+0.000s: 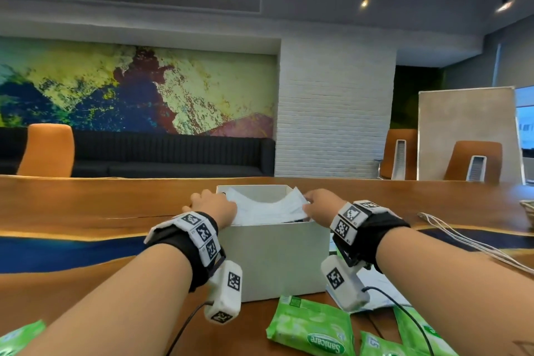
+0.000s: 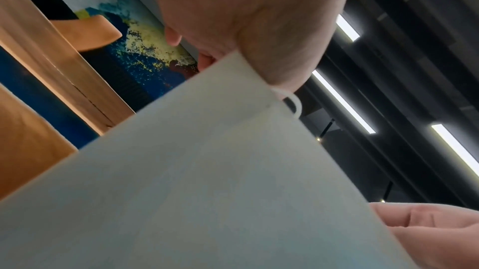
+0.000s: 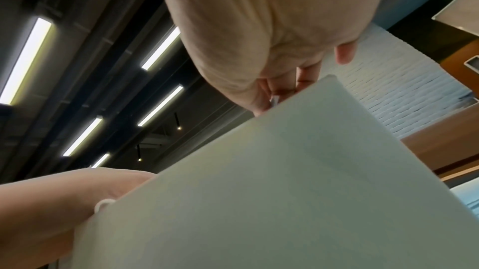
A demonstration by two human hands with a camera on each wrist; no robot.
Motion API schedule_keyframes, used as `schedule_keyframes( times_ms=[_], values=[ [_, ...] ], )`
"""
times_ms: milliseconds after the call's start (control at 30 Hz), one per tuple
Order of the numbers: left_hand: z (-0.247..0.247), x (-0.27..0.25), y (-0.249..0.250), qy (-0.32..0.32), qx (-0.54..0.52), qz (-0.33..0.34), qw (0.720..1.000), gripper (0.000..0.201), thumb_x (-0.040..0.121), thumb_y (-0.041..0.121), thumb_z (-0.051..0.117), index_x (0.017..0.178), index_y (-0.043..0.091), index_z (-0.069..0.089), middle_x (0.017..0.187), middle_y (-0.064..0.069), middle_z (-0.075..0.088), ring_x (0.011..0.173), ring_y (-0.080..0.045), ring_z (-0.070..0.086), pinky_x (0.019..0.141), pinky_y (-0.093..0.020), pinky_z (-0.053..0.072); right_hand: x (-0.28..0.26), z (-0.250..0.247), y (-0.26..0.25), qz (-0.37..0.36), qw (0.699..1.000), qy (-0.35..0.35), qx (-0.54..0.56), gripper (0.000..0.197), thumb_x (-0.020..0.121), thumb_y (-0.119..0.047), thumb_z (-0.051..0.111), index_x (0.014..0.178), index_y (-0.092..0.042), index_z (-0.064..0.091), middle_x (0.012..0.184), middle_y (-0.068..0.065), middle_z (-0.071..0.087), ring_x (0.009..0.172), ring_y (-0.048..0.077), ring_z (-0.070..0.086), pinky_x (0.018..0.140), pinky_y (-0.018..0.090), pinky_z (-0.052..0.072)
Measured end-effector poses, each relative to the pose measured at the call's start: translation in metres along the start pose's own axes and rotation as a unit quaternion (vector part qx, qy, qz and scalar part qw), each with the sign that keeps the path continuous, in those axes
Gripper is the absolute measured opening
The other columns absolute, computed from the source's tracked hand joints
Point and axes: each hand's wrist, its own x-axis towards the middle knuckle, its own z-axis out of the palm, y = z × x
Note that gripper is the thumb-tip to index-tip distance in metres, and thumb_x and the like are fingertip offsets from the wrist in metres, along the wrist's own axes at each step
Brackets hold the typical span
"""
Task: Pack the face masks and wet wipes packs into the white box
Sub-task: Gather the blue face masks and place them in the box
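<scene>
The white box stands open on the wooden table in front of me. A stack of white face masks sags across its opening. My left hand grips the stack's left end at the box's left rim, and my right hand pinches its right end at the right rim. Both wrist views look up along the box wall at the palms; an ear loop pokes over the rim. Green wet wipes packs lie in front of the box, another at the near left.
More face masks lie on the table right of the box, under my right wrist. White cords trail across the table at right, beside a woven basket's edge. Orange chairs stand beyond the far edge.
</scene>
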Motion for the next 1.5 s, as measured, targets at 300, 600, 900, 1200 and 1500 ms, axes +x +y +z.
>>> schedule_keyframes(
  times_ms=[300,600,900,1200,1500],
  values=[
    [0.008,0.002,0.0,-0.06,0.01,0.006,0.998,0.044,0.092,0.025,0.036,0.132,0.01,0.046,0.135,-0.013,0.047,0.126,-0.032,0.04,0.106,-0.037,0.03,-0.001,0.003,0.0,0.038,0.995,-0.03,-0.089,0.031,0.093,-0.015,0.045,0.062,-0.012,0.045,0.069,0.008,0.045,0.073,0.025,0.045,0.06,0.025,0.038],
    [-0.007,-0.018,0.011,0.052,-0.077,0.169,0.981,0.038,0.097,0.041,0.035,0.122,0.022,0.057,0.127,-0.005,0.058,0.114,-0.027,0.053,0.1,-0.04,0.042,-0.024,-0.026,0.038,-0.01,0.995,0.093,0.042,0.026,0.09,-0.026,0.055,0.113,-0.017,0.063,0.116,0.0,0.063,0.1,0.014,0.056,0.085,0.027,0.044],
    [0.024,-0.049,0.04,-0.027,-0.007,0.25,0.968,0.037,0.098,0.049,0.035,0.108,0.025,0.061,0.109,0.0,0.064,0.097,-0.018,0.056,0.087,-0.032,0.047,-0.053,-0.046,0.109,0.181,0.959,-0.125,-0.176,0.044,0.095,-0.043,0.048,0.126,-0.013,0.056,0.104,0.0,0.06,0.087,0.015,0.055,0.07,0.023,0.044],
    [0.038,-0.052,0.04,0.06,0.068,0.242,0.966,0.041,0.099,0.051,0.027,0.097,0.027,0.06,0.104,0.003,0.066,0.101,-0.019,0.06,0.078,-0.03,0.044,-0.04,-0.036,0.168,0.267,0.935,-0.153,-0.175,0.064,0.087,-0.049,0.059,0.134,-0.008,0.049,0.132,0.009,0.055,0.112,0.024,0.056,0.093,0.031,0.044],
    [0.041,-0.052,0.041,0.069,0.07,0.232,0.968,0.038,0.099,0.051,0.028,0.085,0.027,0.053,0.093,0.003,0.064,0.095,-0.019,0.06,0.072,-0.029,0.043,-0.037,-0.03,0.17,0.28,0.919,-0.221,-0.169,0.057,0.093,-0.039,0.055,0.137,-0.004,0.044,0.136,0.009,0.052,0.094,0.019,0.05,0.077,0.027,0.041]
  ],
)
